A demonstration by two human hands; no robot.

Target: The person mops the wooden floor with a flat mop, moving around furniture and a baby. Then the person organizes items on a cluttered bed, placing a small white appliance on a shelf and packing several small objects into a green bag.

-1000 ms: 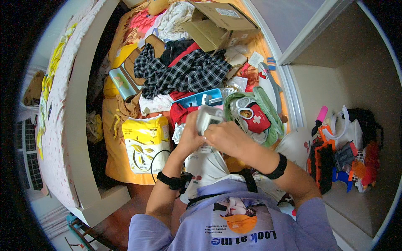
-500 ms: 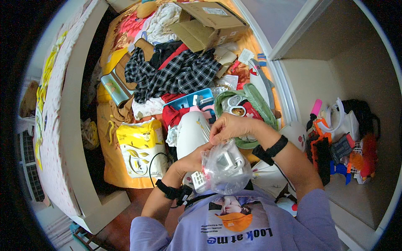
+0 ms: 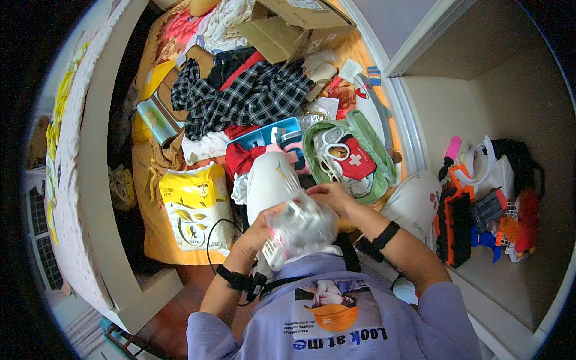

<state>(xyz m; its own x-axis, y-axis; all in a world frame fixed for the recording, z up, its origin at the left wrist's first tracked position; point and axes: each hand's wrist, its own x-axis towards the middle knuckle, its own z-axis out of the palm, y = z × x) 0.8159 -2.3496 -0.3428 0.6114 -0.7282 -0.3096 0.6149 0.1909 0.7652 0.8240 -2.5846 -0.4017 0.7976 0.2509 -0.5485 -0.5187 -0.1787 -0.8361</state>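
Observation:
A clear plastic bag [image 3: 309, 225] with white items inside, possibly chargers or plugs, is held in front of my shirt. My left hand [image 3: 264, 229] grips it from the left side. At the bag's upper right edge, the fingers of my right hand [image 3: 335, 197] are bent and pinched on the plastic. Below the left hand a white slotted piece [image 3: 273, 253] shows; whether it lies inside the bag I cannot tell. Just beyond my right hand lies an open green zip case [image 3: 379, 159], holding a red pouch with a white cross [image 3: 358, 161] and white cables [image 3: 330, 147].
Past my knees, a blue tray [image 3: 255, 139] holds small items. A plaid shirt [image 3: 240, 99] and an open cardboard box [image 3: 294, 33] lie farther off. A yellow-white package [image 3: 197, 207] sits left. On the right, a cabinet [image 3: 498, 114] contains assorted objects.
My right hand has lowered from above the bag to its upper right edge. The bag has shifted left and tilted, and the green case's contents show more fully.

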